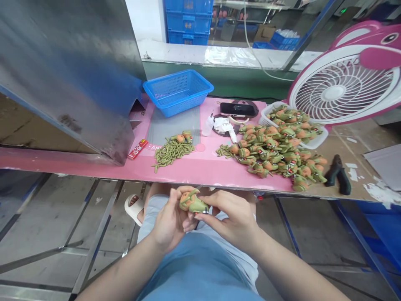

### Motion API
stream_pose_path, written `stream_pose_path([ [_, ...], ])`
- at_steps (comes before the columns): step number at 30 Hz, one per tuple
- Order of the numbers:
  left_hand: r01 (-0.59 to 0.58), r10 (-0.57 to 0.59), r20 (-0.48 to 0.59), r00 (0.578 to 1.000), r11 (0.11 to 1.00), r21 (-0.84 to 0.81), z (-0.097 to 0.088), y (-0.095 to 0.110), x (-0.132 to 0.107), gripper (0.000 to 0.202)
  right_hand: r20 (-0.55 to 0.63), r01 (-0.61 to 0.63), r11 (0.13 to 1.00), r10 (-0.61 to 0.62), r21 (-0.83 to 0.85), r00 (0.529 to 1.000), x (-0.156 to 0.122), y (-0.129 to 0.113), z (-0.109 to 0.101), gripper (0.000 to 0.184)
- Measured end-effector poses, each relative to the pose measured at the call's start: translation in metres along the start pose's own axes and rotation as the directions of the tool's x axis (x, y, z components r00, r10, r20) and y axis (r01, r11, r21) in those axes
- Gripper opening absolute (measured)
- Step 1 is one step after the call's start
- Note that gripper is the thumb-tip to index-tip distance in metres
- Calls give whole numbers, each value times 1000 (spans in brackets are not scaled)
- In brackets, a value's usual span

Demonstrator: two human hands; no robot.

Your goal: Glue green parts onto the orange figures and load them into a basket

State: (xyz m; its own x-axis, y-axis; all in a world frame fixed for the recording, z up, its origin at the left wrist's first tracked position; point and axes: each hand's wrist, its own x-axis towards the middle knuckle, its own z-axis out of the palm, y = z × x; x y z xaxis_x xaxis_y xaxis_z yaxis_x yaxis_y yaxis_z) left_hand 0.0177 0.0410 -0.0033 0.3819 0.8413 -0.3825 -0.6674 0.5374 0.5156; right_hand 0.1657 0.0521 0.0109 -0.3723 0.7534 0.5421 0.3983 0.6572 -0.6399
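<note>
My left hand and right hand both pinch one green figure, seemingly mid-fitting. Next, I judge, needs a steady push; loose parts lie at eleven o'clock

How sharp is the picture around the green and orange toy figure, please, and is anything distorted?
Head view: the small green and orange toy figure between the left hand and right hand is sharp; the white and pink fan looks stretched; the grey metal panel carries a soft sheen.

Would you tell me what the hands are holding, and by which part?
One green-and-orange toy figure: the left hand grips its orange end, the right hand its green end.
</note>
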Motion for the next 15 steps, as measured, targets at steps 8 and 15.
stream_pose_path([
  [8, -145, 170, -45, 984, 928, 343, 1, -14, -3, 53, -31, -83, 996, 83, 16, 996, -6, -2, -2, 16],
  [15, 48, 195, -536, 821, 913, 406, 27, -17, -2, 75, -129, -68, 998, 67, -5, 989, -12, 10, 4, 40],
])
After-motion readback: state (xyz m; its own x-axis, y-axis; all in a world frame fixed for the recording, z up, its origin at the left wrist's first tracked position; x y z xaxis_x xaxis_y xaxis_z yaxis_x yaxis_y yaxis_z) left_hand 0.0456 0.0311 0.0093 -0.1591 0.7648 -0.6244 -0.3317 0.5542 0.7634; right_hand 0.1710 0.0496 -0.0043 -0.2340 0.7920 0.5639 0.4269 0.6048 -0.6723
